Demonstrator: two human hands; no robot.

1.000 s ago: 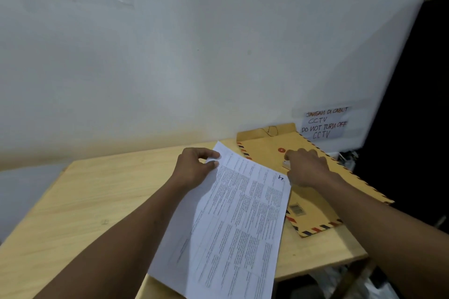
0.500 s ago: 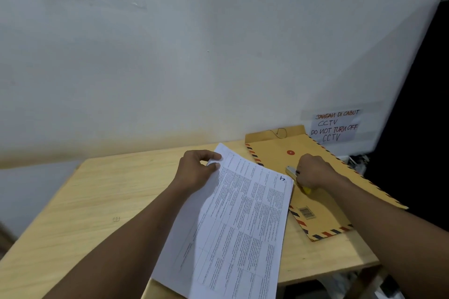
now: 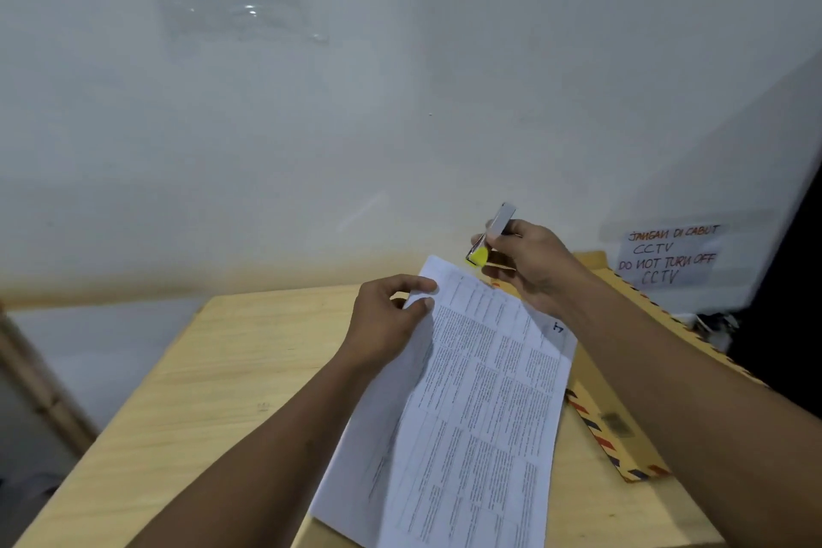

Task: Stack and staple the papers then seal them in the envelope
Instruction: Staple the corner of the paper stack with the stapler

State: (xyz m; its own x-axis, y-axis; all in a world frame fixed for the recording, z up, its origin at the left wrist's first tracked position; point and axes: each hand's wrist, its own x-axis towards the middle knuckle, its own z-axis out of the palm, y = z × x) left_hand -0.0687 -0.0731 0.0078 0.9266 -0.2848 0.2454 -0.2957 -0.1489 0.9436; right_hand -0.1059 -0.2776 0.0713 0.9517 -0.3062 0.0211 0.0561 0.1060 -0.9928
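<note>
A stack of printed white papers (image 3: 476,405) lies tilted on the wooden table (image 3: 200,392), its near end hanging past the table's front edge. My left hand (image 3: 387,320) pinches the papers at their far left corner. My right hand (image 3: 529,263) grips a small silver and yellow stapler (image 3: 487,238), raised above the papers' far edge. A brown envelope (image 3: 622,427) with a red and blue striped border lies flat to the right, partly hidden under my right arm and the papers.
A white wall stands close behind the table, with a taped handwritten CCTV notice (image 3: 667,254) at the right. A dark surface (image 3: 791,294) fills the right edge. A wooden frame piece (image 3: 40,378) slants at the far left.
My right hand has picked the stapler up off the envelope and lifted it up and left, above the papers' far edge. My left hand keeps its pinch on the corner.
</note>
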